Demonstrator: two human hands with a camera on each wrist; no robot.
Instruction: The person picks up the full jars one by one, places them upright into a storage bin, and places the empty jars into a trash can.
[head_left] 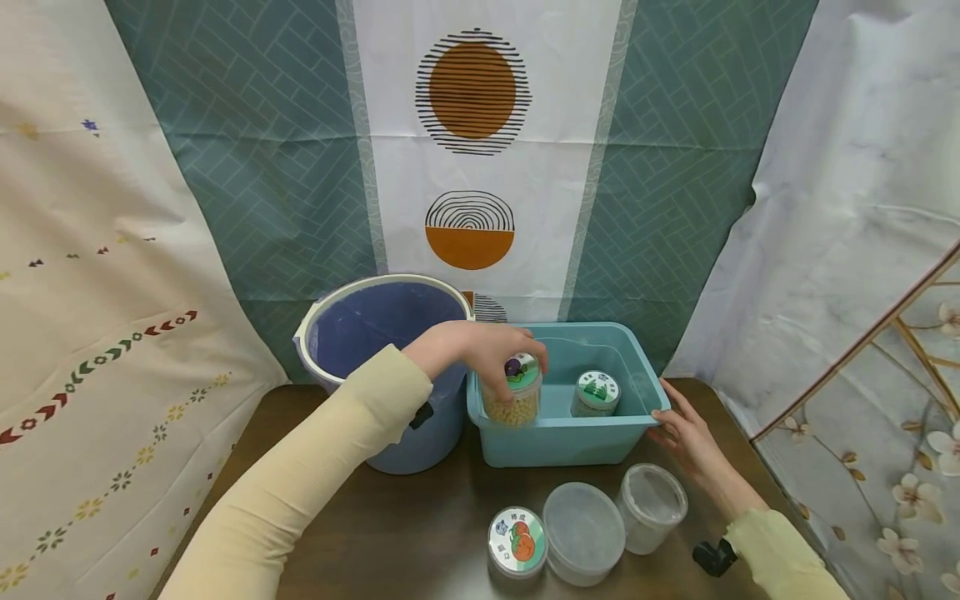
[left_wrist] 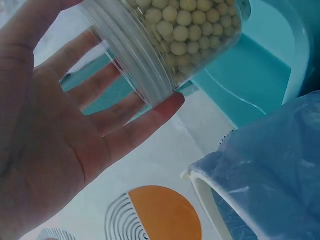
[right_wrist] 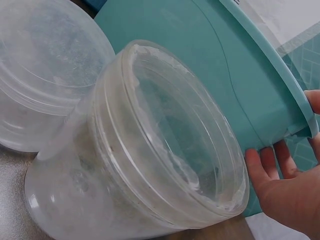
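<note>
My left hand (head_left: 498, 354) grips a clear plastic jar of pale yellow, bean-like balls (head_left: 517, 400) by its lid, over the left side of a teal plastic bin (head_left: 555, 442). A purple and green picture shows on that lid. In the left wrist view, the fingers of the left hand (left_wrist: 65, 135) spread around the lid of the jar (left_wrist: 185, 35). At the bin's right end, my right hand (head_left: 693, 446) holds the rim, thumb on top and fingers below, as the right wrist view shows. Inside the bin stands another jar with a green-pictured lid (head_left: 597, 393).
A blue bucket with a pale rim (head_left: 303, 333) and a bag-like lining stands left of the bin. In front are a jar with an orange-fruit lid (head_left: 517, 542), a lidded translucent tub (head_left: 583, 529) and a clear container (head_left: 651, 508). Curtains surround the brown table (head_left: 390, 533).
</note>
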